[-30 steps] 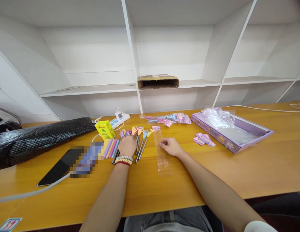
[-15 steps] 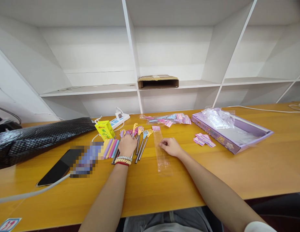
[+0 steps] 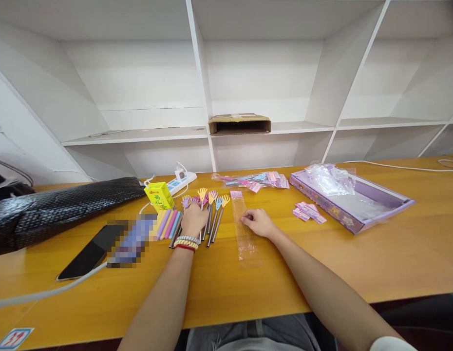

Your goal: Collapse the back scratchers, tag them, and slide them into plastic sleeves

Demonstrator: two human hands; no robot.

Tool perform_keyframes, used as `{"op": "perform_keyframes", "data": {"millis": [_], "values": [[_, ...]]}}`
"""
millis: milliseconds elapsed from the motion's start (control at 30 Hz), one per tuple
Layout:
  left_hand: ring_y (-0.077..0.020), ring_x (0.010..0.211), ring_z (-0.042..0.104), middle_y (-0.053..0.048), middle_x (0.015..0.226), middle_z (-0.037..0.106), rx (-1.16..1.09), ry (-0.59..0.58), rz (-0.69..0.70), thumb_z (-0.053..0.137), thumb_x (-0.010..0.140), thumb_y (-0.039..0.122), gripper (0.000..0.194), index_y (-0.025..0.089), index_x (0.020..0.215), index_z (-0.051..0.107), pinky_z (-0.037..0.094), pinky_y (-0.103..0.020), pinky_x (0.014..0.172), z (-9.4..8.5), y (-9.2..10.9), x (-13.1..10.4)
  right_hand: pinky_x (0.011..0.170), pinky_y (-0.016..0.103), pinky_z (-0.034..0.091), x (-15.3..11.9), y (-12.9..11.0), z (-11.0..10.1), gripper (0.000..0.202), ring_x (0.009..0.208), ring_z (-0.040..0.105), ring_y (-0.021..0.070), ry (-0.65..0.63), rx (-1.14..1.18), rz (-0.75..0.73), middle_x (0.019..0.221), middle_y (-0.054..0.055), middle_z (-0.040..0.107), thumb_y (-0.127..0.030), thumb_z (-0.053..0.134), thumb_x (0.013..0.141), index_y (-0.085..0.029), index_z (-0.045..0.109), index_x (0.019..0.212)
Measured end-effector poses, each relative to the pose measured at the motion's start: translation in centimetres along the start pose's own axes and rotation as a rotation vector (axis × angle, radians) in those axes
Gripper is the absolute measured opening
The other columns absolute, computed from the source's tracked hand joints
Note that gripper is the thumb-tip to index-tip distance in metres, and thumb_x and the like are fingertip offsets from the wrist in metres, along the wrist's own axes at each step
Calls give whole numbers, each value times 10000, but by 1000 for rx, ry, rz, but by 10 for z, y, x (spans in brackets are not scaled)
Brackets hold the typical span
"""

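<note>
Head view: well in from the worktop's (image 3: 358,273) near edge, the left hand (image 3: 193,220) covers claw-headed sticks (image 3: 214,222), grip hidden, cannot tell; the right hand (image 3: 261,223), pinched together, touches a clear bag (image 3: 242,244).

My left hand (image 3: 195,221) hides parts of the claw-tipped rods (image 3: 212,197); pixelation masks a bluish item (image 3: 133,239) further left; the near edge crops my right sleeve (image 3: 390,343).

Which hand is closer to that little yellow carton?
The left. The left hand is close by, right of the yellow carton, among the claw-headed sticks; the right hand is farther right, at the clear plastic sleeve.
</note>
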State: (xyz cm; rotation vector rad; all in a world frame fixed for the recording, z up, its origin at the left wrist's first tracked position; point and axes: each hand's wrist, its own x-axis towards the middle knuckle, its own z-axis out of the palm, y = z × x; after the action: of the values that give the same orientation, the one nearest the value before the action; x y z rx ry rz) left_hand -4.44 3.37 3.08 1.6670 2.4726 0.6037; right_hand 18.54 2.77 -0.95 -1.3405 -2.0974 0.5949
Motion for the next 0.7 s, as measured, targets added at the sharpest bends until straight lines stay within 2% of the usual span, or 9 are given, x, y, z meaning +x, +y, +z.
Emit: {"op": "perform_keyframes", "data": {"millis": [167,467,700], "values": [[-292,877,602,-156,920,648,28,-39,37,377,789,378,323,166,865,609,445,-352,680,0,2,-2,639,224,383,0,0,1,220,666,571,124,-1,0,0,758,19,670,-332,495,784,-185,657,806],[-300,879,605,-188,921,634,208,-5,53,419,743,257,295,107,909,611,464,-366,707,-12,13,-23,622,224,378,0,2,2,231,653,566,124,-5,-4,-9,732,12,662,-342,479,789,-196,656,811],[-305,876,604,-199,910,633,216,-15,37,445,726,269,292,98,881,623,469,-356,698,-17,10,-21,614,223,375,0,1,2,226,652,569,123,-4,-12,5,727,8,661,-342,484,784,-198,657,810]]}}
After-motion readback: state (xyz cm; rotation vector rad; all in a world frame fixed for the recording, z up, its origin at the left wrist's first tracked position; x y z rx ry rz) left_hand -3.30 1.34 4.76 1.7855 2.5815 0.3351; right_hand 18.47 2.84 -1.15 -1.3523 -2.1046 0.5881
